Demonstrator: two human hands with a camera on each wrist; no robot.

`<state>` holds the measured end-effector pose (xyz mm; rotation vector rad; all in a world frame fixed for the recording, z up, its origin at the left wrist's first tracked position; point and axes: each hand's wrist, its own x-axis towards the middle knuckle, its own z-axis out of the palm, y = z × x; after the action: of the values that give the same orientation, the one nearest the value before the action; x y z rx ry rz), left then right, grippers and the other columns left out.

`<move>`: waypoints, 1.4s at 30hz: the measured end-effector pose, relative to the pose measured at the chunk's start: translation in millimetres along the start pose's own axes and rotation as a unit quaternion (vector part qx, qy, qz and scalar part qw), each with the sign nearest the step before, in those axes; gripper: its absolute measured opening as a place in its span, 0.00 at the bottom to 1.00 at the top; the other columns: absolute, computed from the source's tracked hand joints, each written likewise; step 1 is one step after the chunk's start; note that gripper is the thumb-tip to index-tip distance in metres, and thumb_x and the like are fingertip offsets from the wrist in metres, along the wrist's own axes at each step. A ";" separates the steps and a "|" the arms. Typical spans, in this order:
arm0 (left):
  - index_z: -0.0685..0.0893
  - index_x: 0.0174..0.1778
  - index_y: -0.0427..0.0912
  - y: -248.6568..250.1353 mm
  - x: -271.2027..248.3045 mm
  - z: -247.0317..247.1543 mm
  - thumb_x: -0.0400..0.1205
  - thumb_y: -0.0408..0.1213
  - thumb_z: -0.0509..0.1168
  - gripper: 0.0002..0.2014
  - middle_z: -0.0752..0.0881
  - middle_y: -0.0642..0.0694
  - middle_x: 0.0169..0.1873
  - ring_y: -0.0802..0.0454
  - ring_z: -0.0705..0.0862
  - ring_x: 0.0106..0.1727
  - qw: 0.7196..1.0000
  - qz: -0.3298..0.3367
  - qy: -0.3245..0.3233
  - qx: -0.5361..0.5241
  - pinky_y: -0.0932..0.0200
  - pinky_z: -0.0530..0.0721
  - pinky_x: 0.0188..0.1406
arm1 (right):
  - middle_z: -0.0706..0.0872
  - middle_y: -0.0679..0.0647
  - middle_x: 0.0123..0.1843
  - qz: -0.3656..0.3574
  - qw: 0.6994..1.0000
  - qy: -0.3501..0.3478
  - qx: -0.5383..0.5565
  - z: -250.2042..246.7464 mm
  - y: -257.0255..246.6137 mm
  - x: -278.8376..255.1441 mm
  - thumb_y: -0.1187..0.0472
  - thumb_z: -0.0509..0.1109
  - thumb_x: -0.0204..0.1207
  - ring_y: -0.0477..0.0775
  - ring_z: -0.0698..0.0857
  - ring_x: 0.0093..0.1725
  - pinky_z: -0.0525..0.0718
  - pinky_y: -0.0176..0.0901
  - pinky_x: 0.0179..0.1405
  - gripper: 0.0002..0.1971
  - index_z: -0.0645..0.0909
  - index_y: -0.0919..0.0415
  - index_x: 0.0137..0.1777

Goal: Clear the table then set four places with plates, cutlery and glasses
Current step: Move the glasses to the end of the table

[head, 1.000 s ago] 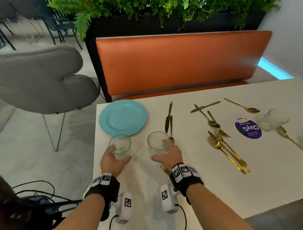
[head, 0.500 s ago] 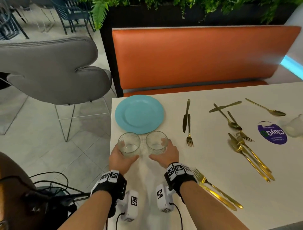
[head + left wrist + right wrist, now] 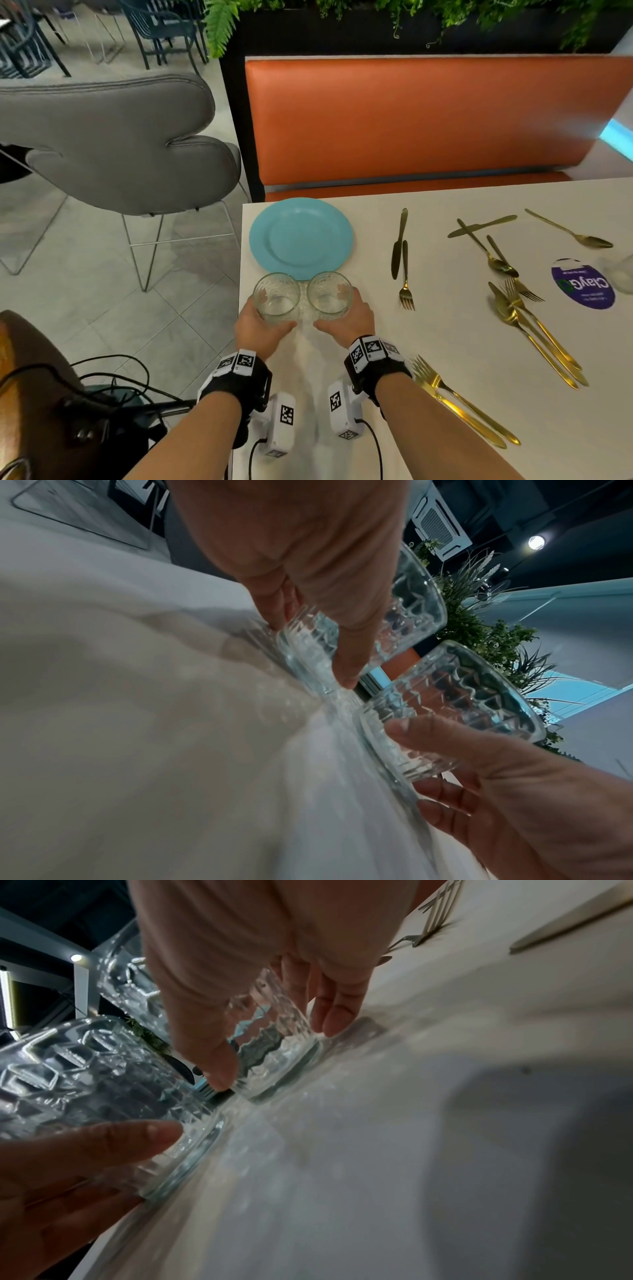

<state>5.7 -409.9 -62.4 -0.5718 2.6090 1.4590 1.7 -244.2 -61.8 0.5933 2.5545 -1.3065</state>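
You are early in this job: the table [image 3: 445,394] is neither cleared nor laid. At the far left corner sits the only plate in view, a blue plate [image 3: 300,236], so 3 more are wanted if it stays. Just near of it your left hand [image 3: 259,328] is wrapped round the left glass [image 3: 276,296] and your right hand [image 3: 346,318] round the right glass [image 3: 329,294]; both glasses stand upright on the tabletop, almost touching each other, and the wrist views show thumb and fingers curled on each patterned wall low down. Right of them a dark knife [image 3: 399,242] and a fork [image 3: 406,277] lie side by side, not yet beside any plate. Near your right forearm lies a gold fork with another gold piece [image 3: 462,402]. Further right a loose heap of gold cutlery [image 3: 524,301] lies crossed and unsorted beside a purple sticker [image 3: 582,287]. At the right edge something clear, possibly a 3rd glass [image 3: 621,274], is cut off by the frame. All 4 places remain to be set.
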 end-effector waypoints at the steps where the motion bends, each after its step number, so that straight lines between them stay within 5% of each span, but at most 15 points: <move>1: 0.77 0.66 0.40 -0.3 0.5 0.6 0.63 0.35 0.82 0.35 0.85 0.41 0.61 0.43 0.82 0.64 1.000 0.001 0.002 0.001 0.63 0.73 0.57 | 0.80 0.58 0.65 0.000 1.000 -0.001 0.001 0.7 -0.2 0.4 0.57 0.84 0.57 0.59 0.77 0.66 0.76 0.39 0.59 0.42 0.69 0.57 0.72; 5: 0.76 0.68 0.40 -1.2 2.4 2.1 0.62 0.36 0.82 0.38 0.85 0.41 0.63 0.43 0.82 0.66 1.000 0.007 0.006 0.013 0.57 0.76 0.63 | 0.81 0.57 0.64 -0.006 1.000 -0.008 -0.005 2.7 -1.2 2.0 0.55 0.85 0.56 0.59 0.78 0.67 0.78 0.44 0.63 0.43 0.69 0.58 0.71; 19: 0.75 0.67 0.39 -2.9 13.2 4.1 0.62 0.36 0.82 0.38 0.84 0.42 0.63 0.42 0.82 0.65 1.000 0.010 -0.003 0.013 0.58 0.76 0.58 | 0.80 0.56 0.67 0.003 0.999 -0.037 0.012 2.7 -6.3 6.1 0.56 0.86 0.54 0.58 0.77 0.68 0.78 0.50 0.68 0.47 0.67 0.57 0.73; 22: 0.69 0.73 0.38 -4.3 11.4 4.0 0.59 0.37 0.84 0.47 0.77 0.40 0.70 0.42 0.75 0.72 1.000 0.013 -0.007 0.002 0.54 0.73 0.68 | 0.80 0.56 0.67 0.006 0.999 -0.044 0.029 -0.6 -3.2 4.4 0.60 0.86 0.55 0.58 0.78 0.68 0.79 0.49 0.68 0.47 0.66 0.56 0.74; 25: 0.56 0.80 0.35 -2.4 2.0 2.9 0.56 0.41 0.85 0.60 0.64 0.35 0.77 0.38 0.59 0.80 0.999 0.015 0.028 0.021 0.44 0.58 0.80 | 0.76 0.53 0.73 0.004 0.998 -0.046 0.034 -7.8 0.3 1.0 0.63 0.85 0.57 0.57 0.76 0.70 0.77 0.51 0.70 0.48 0.65 0.54 0.76; 32: 0.56 0.79 0.33 33.4 -32.5 11.2 0.50 0.45 0.87 0.66 0.56 0.34 0.78 0.37 0.54 0.80 0.980 0.149 0.130 -0.016 0.47 0.50 0.79 | 0.72 0.53 0.77 0.011 0.999 -0.021 0.040 -61.9 17.2 -14.8 0.68 0.81 0.63 0.55 0.74 0.72 0.75 0.39 0.66 0.47 0.60 0.54 0.80; 36: 0.57 0.73 0.47 64.3 -55.7 40.0 0.50 0.58 0.80 0.59 0.61 0.33 0.76 0.47 0.56 0.76 0.959 0.258 0.119 -0.016 0.41 0.51 0.78 | 0.74 0.55 0.75 0.032 0.996 0.039 0.068 -110.8 34.7 -28.5 0.69 0.81 0.63 0.55 0.75 0.71 0.74 0.37 0.64 0.46 0.61 0.55 0.79; 40: 0.60 0.73 0.45 100.4 -80.7 86.2 0.57 0.43 0.84 0.52 0.66 0.31 0.74 0.49 0.58 0.73 0.948 0.312 0.065 -0.009 0.41 0.53 0.77 | 0.73 0.56 0.75 0.066 0.988 0.101 0.098 -169.4 62.4 -39.1 0.69 0.80 0.64 0.57 0.75 0.71 0.74 0.40 0.64 0.45 0.61 0.57 0.79; 42: 0.61 0.73 0.42 116.8 -92.4 113.7 0.61 0.40 0.83 0.49 0.68 0.31 0.72 0.47 0.60 0.73 0.944 0.329 0.023 -0.002 0.52 0.49 0.77 | 0.74 0.57 0.74 0.091 0.980 0.137 0.109 -201.3 83.0 -44.0 0.69 0.80 0.65 0.59 0.76 0.71 0.75 0.44 0.66 0.44 0.61 0.58 0.79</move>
<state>37.3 -234.2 -5.4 0.3218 2.9895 1.5975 77.0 -48.5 11.5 1.0917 2.5017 -1.5414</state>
